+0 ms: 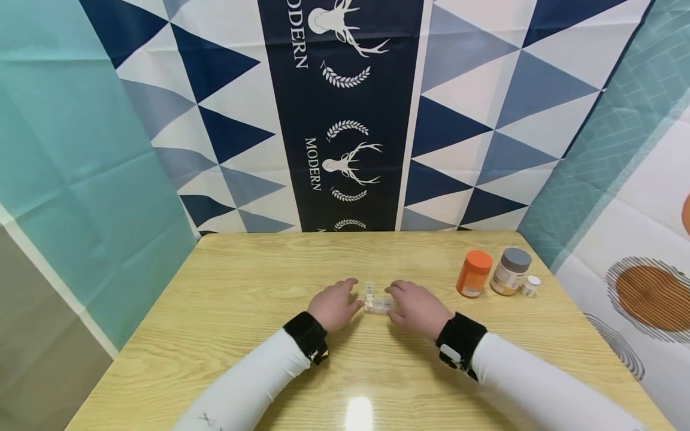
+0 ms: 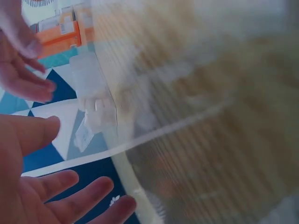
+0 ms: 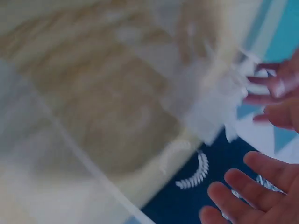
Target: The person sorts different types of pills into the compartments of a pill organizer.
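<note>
On the wooden table, a small clear plastic case lies between the two hands. One narrow part of it points toward the back wall, and pale bits show at its left end. In the left wrist view the case looks see-through, with a thin flap at one side. My left hand is just left of the case, fingers spread and relaxed. On the other side, my right hand is at the case's right end with loosely bent fingers. Neither hand visibly grips it; whether the right fingertips touch it I cannot tell.
To the right stand an orange bottle, a grey-lidded jar and a small white bottle, close together. Patterned cloth hangs behind the table, and more cloth hangs along both sides.
</note>
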The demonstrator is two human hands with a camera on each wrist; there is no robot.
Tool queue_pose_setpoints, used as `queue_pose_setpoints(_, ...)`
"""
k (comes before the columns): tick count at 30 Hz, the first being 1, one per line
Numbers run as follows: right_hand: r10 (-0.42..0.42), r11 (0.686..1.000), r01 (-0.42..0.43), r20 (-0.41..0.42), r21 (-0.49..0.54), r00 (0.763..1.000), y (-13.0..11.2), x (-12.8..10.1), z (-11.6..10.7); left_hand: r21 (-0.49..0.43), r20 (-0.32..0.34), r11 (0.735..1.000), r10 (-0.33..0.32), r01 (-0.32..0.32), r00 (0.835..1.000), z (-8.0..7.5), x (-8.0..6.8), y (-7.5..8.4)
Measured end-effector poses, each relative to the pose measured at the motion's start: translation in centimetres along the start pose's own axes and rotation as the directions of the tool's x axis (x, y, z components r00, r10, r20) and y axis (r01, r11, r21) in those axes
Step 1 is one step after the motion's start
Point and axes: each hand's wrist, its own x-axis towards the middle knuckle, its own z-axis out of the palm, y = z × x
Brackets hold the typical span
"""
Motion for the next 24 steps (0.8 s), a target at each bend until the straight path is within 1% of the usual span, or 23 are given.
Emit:
queue_pose_setpoints(3, 0.011, 1.0, -0.011, 0.064, -0.007, 0.998, -0.4, 0.4, 1.1, 0.016, 0.034, 1.0, -0.017, 0.017, 0.999, 0.7, 1.4, 0.5)
queue_pose_setpoints(6, 0.017, 1.0, -0.018, 0.103, 0.005, 0.995, -0.5, 0.8, 1.9, 0.042, 0.055, 0.999, -0.037, 0.034, 0.998, 1.3, 2.4, 0.8)
queue_pose_setpoints(8, 0.005, 1.0, -0.007, 0.117, 0.019, 0.993, -0.5, 0.9, 2.1, 0.055, 0.068, 0.997, -0.05, 0.047, 0.996, 1.6, 2.9, 0.9)
queue_pose_setpoints(10, -0.015, 0.999, 0.011, 0.117, 0.031, 0.993, -0.3, 1.1, 2.3, 0.051, 0.082, 0.997, -0.061, 0.057, 0.995, 1.6, 3.3, 1.0)
queue_pose_setpoints(12, -0.025, 0.998, 0.018, 0.112, 0.06, 0.993, -0.2, 1.2, 2.4, 0.054, 0.095, 0.997, -0.059, 0.054, 0.994, 1.4, 3.6, 1.0)
queue_pose_setpoints(16, -0.029, 0.994, 0.018, 0.1, 0.103, 0.995, 0.1, 1.5, 2.3, 0.042, 0.121, 0.999, -0.034, 0.029, 0.992, 1.1, 4.2, 0.8)
queue_pose_setpoints(20, -0.032, 0.995, 0.023, 0.099, 0.097, 0.995, 0.4, 1.8, 2.3, 0.008, 0.149, 1.0, -0.02, 0.019, 0.989, 0.9, 4.5, 0.5)
queue_pose_setpoints(24, -0.039, 0.995, 0.029, 0.099, 0.093, 0.994, 0.4, 1.9, 2.3, -0.006, 0.163, 1.0, -0.01, 0.011, 0.987, 0.7, 4.5, 0.2)
